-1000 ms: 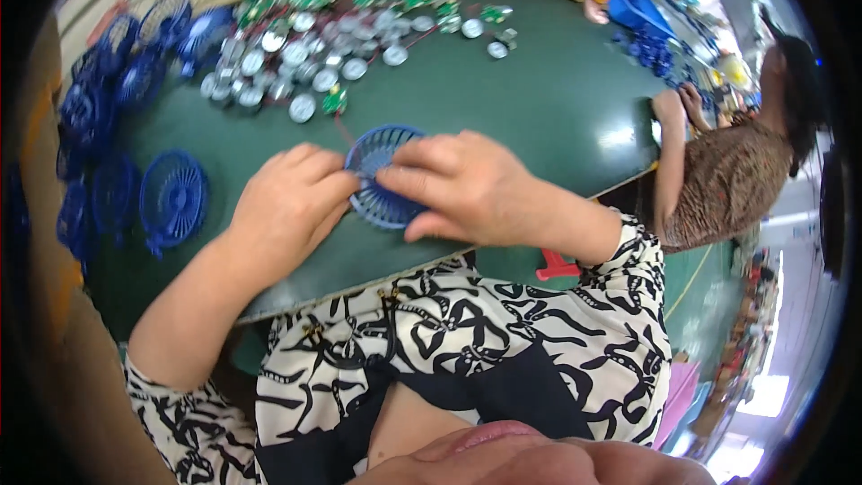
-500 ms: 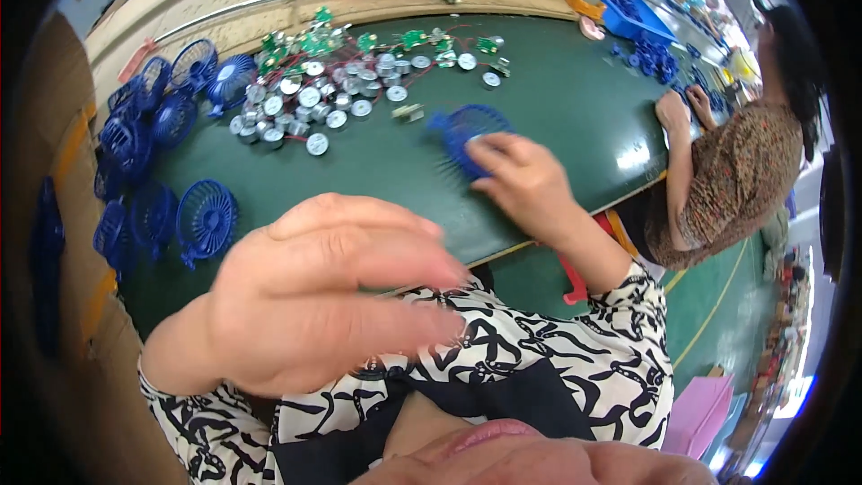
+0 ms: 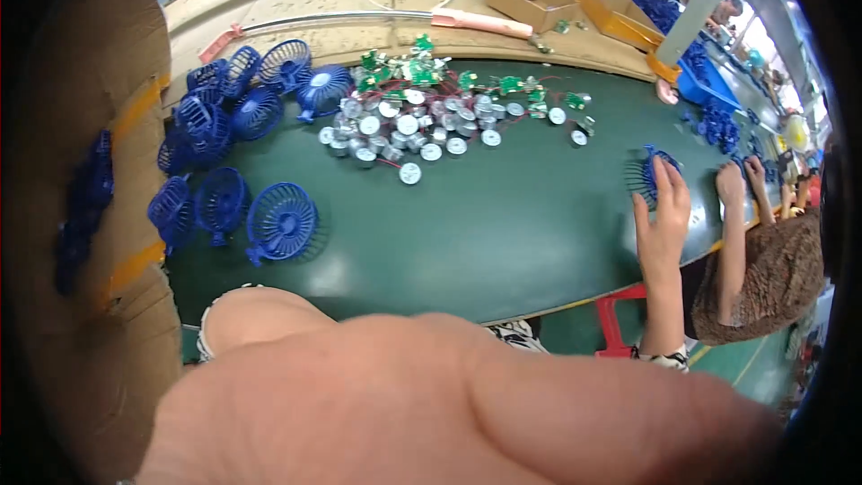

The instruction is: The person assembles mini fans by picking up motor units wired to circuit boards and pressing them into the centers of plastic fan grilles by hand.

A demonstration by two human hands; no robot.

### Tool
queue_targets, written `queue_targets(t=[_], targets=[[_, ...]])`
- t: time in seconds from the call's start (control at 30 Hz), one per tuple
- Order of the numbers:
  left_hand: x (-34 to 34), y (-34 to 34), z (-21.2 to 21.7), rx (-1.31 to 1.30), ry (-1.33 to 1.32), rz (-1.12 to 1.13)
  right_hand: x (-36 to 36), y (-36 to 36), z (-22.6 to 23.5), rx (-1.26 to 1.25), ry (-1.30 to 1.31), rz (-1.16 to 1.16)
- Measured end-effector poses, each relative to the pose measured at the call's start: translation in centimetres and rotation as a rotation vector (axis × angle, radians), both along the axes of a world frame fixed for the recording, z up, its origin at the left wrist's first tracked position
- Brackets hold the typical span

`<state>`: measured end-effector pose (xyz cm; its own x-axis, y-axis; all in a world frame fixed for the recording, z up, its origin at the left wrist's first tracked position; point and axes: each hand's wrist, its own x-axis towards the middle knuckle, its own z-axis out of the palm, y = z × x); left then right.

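Far out on the right side of the green table, my right hand [image 3: 666,220] has its fingers and thumb on a blue plastic fan housing [image 3: 643,177] with a slatted grille. Very close and large along the bottom, my left hand [image 3: 359,395] shows mostly its back. Its fingers are cut off or too near to make out. Several similar blue fan housings [image 3: 284,221] lie at the left of the table. Between them and my right hand is a heap of small silver motors [image 3: 409,126], joined by red wires to green circuit boards [image 3: 422,67].
A wooden ledge [image 3: 377,31] borders the far side, carrying a pink bar [image 3: 482,23] and open cardboard boxes [image 3: 532,2]. Cardboard [image 3: 117,126] stands at the left. A co-worker [image 3: 763,278] works at the right, near a blue bin [image 3: 705,85] of blue parts.
My right hand has carried the blue fan housing to the right, towards the co-worker. My left hand has come closer and fills the bottom. The whole view has shifted.
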<state>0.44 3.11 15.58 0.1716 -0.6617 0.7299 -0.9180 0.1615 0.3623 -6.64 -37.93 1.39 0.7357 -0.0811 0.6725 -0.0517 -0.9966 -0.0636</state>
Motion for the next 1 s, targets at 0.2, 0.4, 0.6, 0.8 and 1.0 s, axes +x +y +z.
queue_targets(t=[0.2, 0.4, 0.6, 0.8, 1.0], targets=[[0.0, 1.7, 2.6, 0.095, -0.013, 0.112, -0.8, 5.6, 5.3, 0.107, -0.232, 0.587], [0.4, 2.0, 3.8, 0.040, -0.053, 0.154, -2.4, 7.3, 11.5, 0.103, -0.156, 0.802], [0.0, 2.2, 3.6, -0.090, -0.116, 0.228, -1.9, 14.6, 15.0, 0.037, -0.123, 0.581], [-0.9, 1.3, 6.2, -0.076, -0.122, 0.240, -7.6, 7.0, 12.4, 0.115, -0.169, 0.517], [0.5, -0.1, 4.9, -0.226, -0.142, 0.203, -0.1, 17.3, 16.7, 0.029, -0.182, 0.490]])
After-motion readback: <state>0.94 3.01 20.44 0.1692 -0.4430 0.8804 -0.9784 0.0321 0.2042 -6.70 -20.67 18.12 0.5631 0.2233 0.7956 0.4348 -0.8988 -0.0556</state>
